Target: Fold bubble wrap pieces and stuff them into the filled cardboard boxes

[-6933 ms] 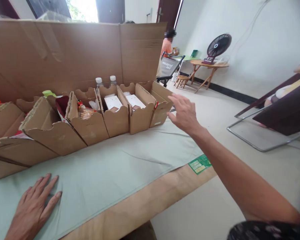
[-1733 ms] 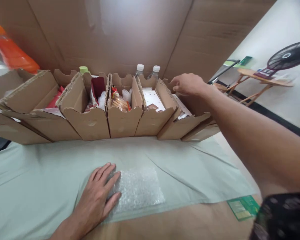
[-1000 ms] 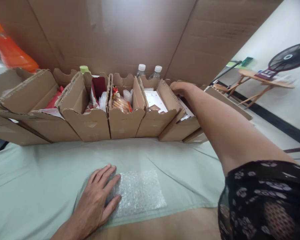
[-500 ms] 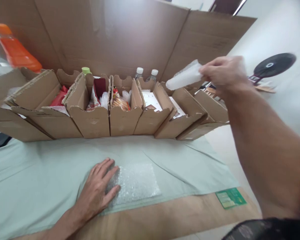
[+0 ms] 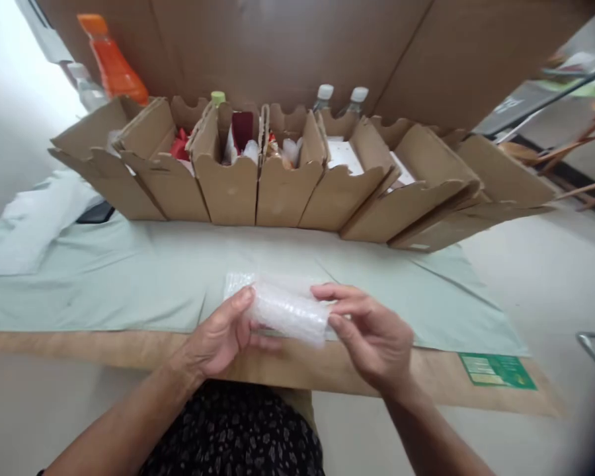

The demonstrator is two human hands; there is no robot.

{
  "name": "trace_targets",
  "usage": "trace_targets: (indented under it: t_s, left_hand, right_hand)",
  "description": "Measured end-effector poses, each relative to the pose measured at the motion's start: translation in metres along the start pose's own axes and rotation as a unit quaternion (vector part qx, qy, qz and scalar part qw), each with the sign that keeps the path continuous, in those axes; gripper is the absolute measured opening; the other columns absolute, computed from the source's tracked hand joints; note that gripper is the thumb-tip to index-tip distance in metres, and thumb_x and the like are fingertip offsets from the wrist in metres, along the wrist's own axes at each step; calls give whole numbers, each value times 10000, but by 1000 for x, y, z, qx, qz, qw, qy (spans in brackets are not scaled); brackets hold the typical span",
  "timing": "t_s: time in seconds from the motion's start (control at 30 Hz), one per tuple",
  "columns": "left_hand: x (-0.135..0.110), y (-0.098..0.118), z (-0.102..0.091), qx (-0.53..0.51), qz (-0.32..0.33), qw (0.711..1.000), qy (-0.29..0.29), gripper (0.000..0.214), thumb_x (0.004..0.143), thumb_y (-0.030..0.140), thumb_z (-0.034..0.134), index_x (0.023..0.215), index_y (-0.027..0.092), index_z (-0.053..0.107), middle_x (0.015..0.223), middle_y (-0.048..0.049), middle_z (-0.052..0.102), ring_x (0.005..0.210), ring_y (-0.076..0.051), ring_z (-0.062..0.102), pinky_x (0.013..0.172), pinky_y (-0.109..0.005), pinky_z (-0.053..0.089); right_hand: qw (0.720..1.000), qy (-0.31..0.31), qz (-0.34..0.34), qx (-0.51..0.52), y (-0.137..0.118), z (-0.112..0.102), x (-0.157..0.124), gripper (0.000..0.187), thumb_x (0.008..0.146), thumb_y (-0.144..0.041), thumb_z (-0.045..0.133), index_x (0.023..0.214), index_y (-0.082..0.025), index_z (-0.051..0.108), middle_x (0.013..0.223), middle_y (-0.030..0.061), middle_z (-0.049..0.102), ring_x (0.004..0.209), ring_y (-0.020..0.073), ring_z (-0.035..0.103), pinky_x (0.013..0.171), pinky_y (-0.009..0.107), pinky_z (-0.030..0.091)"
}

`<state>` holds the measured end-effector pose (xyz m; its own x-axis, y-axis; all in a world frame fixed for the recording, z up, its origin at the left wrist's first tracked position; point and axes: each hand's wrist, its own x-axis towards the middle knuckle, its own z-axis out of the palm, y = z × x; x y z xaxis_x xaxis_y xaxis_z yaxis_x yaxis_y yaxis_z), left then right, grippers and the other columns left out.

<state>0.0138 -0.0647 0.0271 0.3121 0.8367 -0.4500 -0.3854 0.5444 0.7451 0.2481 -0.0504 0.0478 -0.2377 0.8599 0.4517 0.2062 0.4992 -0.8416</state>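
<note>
A folded or rolled piece of bubble wrap [image 5: 292, 309] is held just above the table's front edge, blurred by motion. My left hand [image 5: 223, 334] grips its left end, thumb on top and fingers underneath. At the right end, my right hand [image 5: 371, 330] pinches it between thumb and fingers. A second patch of bubble wrap [image 5: 238, 281] shows behind my left thumb; I cannot tell if it is a separate piece. Whether anything is wrapped inside is unclear.
Several open cardboard bins [image 5: 233, 195] stand in a row behind the hands. Bottles, such as an orange one [image 5: 116, 69], rise behind them against a cardboard panel [image 5: 277, 53]. A green card [image 5: 498, 370] lies front right; a dark flat object [image 5: 96, 213] sits at left on the cloth [image 5: 143, 284].
My right hand has come down from above the right-hand bins to the front. My left hand has lifted from lying flat on the bubble wrap and now grips. The view has shifted.
</note>
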Motion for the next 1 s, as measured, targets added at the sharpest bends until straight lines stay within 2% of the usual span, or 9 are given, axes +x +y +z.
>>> trace_targets:
  t_s: [0.1, 0.2, 0.27, 0.33, 0.47, 0.6, 0.73, 0.8, 1.0]
  left_hand:
    - [-5, -14, -1, -24, 10, 997, 77, 795, 730, 520, 864, 1380, 177, 559, 1148, -103, 746, 1002, -234, 695, 838, -310, 549]
    - [-12, -20, 1, 62, 73, 991, 93, 664, 780, 368, 818, 1369, 181, 576, 1148, -79, 748, 1006, -210, 674, 889, -307, 526]
    - [-19, -19, 2, 160, 98, 981, 58, 582, 809, 310, 749, 1362, 201, 604, 1236, -81, 723, 1081, -233, 660, 941, -344, 519]
    - [-25, -13, 2, 247, 109, 963, 14, 598, 783, 276, 720, 1370, 224, 622, 1325, -85, 685, 1182, -269, 629, 1011, -389, 497]
    - [-30, 2, -2, 303, 125, 943, -54, 690, 768, 379, 753, 1423, 232, 597, 1249, -91, 691, 1128, -283, 649, 974, -402, 512]
    - [-25, 2, -2, 368, 84, 925, -50, 277, 836, 394, 697, 1011, 184, 744, 941, -45, 718, 851, -208, 640, 758, -306, 497]
    - [-28, -1, -21, 389, 16, 918, -72, 155, 809, 316, 638, 829, 174, 697, 805, -14, 675, 747, -171, 594, 677, -267, 443]
    - [-32, 8, -37, 393, -9, 918, -60, 169, 790, 331, 646, 829, 173, 691, 803, -13, 675, 741, -169, 593, 674, -261, 441]
    - [-23, 56, -66, 417, 54, 905, 58, 342, 758, 403, 674, 1017, 185, 720, 848, -19, 712, 716, -174, 603, 643, -252, 439]
  right_hand:
    - [997, -73, -23, -7, 9, 16, -24, 149, 959, -324, 685, 1105, -313, 711, 1161, 53, 791, 1056, 262, 756, 914, 468, 624]
    - [992, -110, 48, -32, 7, 17, -35, 784, 821, -557, 823, 1506, -325, 522, 1422, 109, 676, 1226, 312, 692, 968, 479, 617]
    - [991, -99, 82, -46, 3, 16, -35, 1006, 786, -531, 863, 1628, -319, 356, 1437, 118, 661, 1200, 299, 702, 968, 461, 620]
    - [991, -74, 97, -58, -3, 17, -29, 791, 880, -376, 791, 1583, -332, 431, 1215, 62, 761, 1007, 236, 751, 886, 405, 639]
    - [992, -48, 89, -72, -20, 21, -14, 244, 924, -249, 688, 1121, -379, 750, 921, -19, 783, 750, 189, 732, 715, 356, 642]
    - [995, -4, 93, -43, -40, 13, -3, 172, 880, -292, 742, 996, -413, 782, 878, -23, 780, 719, 213, 732, 653, 379, 637]
    - [961, 194, 180, -77, -43, -17, 3, 109, 852, -410, 774, 939, -475, 785, 819, 11, 758, 648, 239, 702, 578, 423, 600]
    - [941, 250, 207, -90, -33, -31, 5, 98, 821, -441, 794, 917, -458, 785, 833, 34, 762, 674, 256, 713, 584, 436, 600]
    - [955, 210, 203, -61, 22, -39, 6, 164, 805, -416, 787, 928, -310, 765, 756, 2, 735, 630, 210, 678, 584, 374, 592]
